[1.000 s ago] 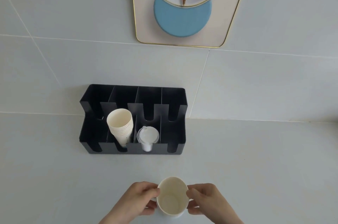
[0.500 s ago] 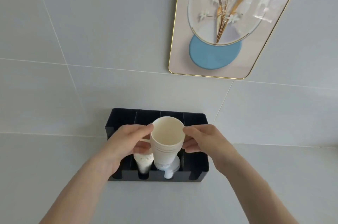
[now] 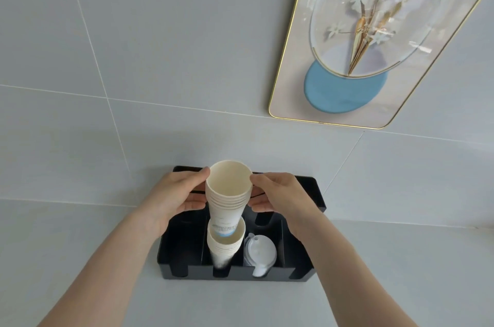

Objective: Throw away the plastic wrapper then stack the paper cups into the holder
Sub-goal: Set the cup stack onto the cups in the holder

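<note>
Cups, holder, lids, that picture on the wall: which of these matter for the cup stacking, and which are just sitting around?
Part of the job:
- held stack of paper cups, gripped by the left hand and right hand
- cups already in the holder
- black holder

Just there:
- white lids in the neighbouring slot
- gold-framed picture
- tiled wall

Likely café or office drinks counter: black cup-and-lid organizer (image 3: 302, 273), tiled wall (image 3: 160, 46), framed art (image 3: 291, 80).
</note>
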A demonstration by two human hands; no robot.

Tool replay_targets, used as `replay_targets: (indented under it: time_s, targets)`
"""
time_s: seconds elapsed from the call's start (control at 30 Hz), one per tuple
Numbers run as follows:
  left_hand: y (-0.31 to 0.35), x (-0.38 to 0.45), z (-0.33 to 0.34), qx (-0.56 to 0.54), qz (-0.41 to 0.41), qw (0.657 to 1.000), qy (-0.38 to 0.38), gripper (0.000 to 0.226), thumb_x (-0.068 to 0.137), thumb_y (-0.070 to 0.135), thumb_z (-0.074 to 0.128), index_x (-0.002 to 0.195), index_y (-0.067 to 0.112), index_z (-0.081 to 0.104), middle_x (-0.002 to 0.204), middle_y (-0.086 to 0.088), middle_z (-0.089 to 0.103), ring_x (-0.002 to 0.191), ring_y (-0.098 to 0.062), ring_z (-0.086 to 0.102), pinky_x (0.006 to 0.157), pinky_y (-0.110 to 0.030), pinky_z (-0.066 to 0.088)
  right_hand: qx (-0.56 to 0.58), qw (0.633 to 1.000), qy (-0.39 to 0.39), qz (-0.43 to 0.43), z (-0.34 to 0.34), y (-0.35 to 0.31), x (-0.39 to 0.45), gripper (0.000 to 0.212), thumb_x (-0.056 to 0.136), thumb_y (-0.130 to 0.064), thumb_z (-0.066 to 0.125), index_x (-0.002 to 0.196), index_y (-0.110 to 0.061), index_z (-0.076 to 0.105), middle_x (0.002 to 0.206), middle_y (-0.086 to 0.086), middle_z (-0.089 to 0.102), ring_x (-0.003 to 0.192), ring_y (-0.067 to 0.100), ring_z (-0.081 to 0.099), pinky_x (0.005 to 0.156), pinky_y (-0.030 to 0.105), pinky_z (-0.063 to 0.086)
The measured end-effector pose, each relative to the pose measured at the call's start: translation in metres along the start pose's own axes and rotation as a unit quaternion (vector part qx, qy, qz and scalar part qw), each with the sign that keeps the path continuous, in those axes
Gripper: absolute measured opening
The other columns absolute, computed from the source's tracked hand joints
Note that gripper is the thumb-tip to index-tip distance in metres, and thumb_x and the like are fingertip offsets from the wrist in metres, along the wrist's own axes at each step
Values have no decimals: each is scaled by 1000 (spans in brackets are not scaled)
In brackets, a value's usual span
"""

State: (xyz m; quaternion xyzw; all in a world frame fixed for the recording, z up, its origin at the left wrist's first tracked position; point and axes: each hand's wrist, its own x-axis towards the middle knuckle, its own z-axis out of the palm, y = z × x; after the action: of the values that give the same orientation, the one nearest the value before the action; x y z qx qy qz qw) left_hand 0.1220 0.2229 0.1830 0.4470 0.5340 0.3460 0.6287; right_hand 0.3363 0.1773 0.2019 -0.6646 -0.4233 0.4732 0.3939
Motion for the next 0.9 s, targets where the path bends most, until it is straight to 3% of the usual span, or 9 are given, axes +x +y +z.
replay_targets:
  time_s: [0.3,0.43,0.53,0.6,0.67,0.77,0.9]
  targets:
    - [-52,27,-2,27,-51,998,-5,27,95,35,66,110,15,75,101,-9,79,94,-26,76,89,-40,62,-33,998,11,56,16,46,19,20,98,-23,62,100,-15,80,94,11,81,94,29,77,80,33,66]
    - [-66,29,1,42,-63,997,-7,20,97,27,63,111,15,72,103,-10,78,95,-26,75,88,-38,61,-54,995,20,77,21,64,27,21,95,-23,62,88,-16,80,86,12,78,74,24,75,77,34,65]
    - [-74,29,4,63,-61,996,-8,18,96,20,64,112,15,71,102,-10,77,95,-26,75,86,-36,61,-91,992,19,83,25,78,30,24,92,-24,60,94,-9,79,70,7,68,66,16,60,76,34,59]
    - [-79,29,6,83,-55,995,-6,17,95,18,66,111,16,71,101,-9,76,94,-25,75,84,-34,61,-120,989,25,80,27,83,31,20,93,-22,61,95,-19,81,68,-1,69,69,13,61,81,35,60]
    - [-82,27,6,91,-48,995,-1,16,94,17,68,110,16,71,98,-8,76,94,-24,74,82,-33,61,-130,989,23,66,28,87,29,25,94,-19,61,109,-24,81,67,-12,66,71,11,61,79,32,57]
    - [-85,26,6,103,-34,994,15,15,93,18,69,107,16,70,96,-6,77,94,-24,73,80,-31,60,-135,989,25,54,27,88,28,27,96,-20,61,115,-24,79,75,-10,70,75,12,62,78,30,55]
    - [-87,24,8,121,-18,992,38,15,92,23,69,106,18,70,95,-2,77,89,-21,74,82,-36,62,-136,990,21,44,29,91,28,27,97,-23,62,118,-25,79,69,-12,65,69,11,59,71,26,52]
